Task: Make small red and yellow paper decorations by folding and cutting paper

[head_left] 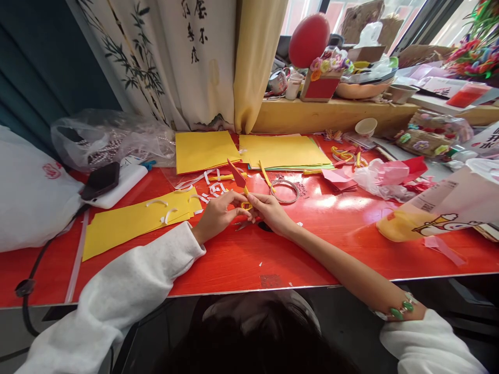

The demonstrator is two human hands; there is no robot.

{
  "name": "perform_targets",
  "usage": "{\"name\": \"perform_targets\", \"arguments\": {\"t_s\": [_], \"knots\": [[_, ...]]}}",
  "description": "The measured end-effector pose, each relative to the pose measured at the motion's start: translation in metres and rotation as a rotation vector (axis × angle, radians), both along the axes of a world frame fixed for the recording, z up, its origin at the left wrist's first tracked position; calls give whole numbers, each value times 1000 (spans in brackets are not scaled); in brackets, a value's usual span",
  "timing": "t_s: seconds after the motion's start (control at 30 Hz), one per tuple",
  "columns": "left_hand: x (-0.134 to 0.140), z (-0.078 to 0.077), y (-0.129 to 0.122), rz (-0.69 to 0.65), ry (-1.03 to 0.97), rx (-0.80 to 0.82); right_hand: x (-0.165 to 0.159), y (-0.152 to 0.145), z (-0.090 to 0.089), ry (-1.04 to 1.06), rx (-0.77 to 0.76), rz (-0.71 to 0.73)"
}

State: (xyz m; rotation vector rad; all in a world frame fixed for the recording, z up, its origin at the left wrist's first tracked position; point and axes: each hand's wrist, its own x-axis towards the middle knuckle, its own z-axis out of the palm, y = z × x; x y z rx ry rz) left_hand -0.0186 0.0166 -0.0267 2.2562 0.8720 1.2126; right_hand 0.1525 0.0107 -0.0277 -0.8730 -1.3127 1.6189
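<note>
Over the red table, my left hand [220, 214] and my right hand [271, 212] meet with their fingertips pinched together. Between them is a small folded paper piece, with a pointed red part [237, 175] sticking up and a yellow looped strip [246, 205] at its base. Fingers cover part of it. Beneath my hands, scissors [244, 225] show only in part. White paper scraps [214, 191] are scattered just beyond my left hand. A roll of clear tape [285, 191] and a yellow paper strip [266, 175] lie past my right hand.
Yellow paper sheets [206, 150] are stacked at the back; more yellow sheets [132, 224] lie left. A phone [102, 181] rests on a white box. At right, a large drink cup [440, 202] lies tilted near pink paper and plastic wrap [374, 179]. A balloon [309, 40] sits by the window.
</note>
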Motion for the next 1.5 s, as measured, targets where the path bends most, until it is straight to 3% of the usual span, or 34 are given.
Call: {"name": "perform_targets", "arguments": {"t_s": [0.23, 0.33, 0.4, 0.57, 0.67, 0.83, 1.0, 1.1, 1.2, 1.27, 1.37, 1.5], "knots": [[-1, 3, 4, 26, -87, -25, -1, -2, 0, -43, 69, 31], [-1, 6, 5, 38, -44, -103, -11, -12, 3, -123, 152, 200], [-1, 8, 5, 70, 3, -117, -18, -17, 4, -123, 96, 285], [0, 6, 9, 191, 72, 37, -23, -12, 4, -49, -13, 123], [1, 5, 10, 186, 93, 88, -19, -5, 3, -4, -21, 24], [-1, 8, 9, 102, 92, 24, -10, -1, 1, -182, 148, -37], [-5, 15, 4, -72, 93, 5, -3, -2, 1, -494, 458, -153], [-4, 20, 2, -119, 4, -148, -3, -2, 2, -551, 520, -172], [-2, 23, 1, -132, -213, -428, -2, -2, 3, -501, 452, -186], [-1, 22, 3, -107, -374, -532, -1, -1, 4, -373, 268, -182], [0, 19, 6, -36, -541, -525, 0, 0, 6, -107, 24, -136], [3, 16, 5, 62, -564, -467, -4, -7, 11, 81, 71, -108]]}}
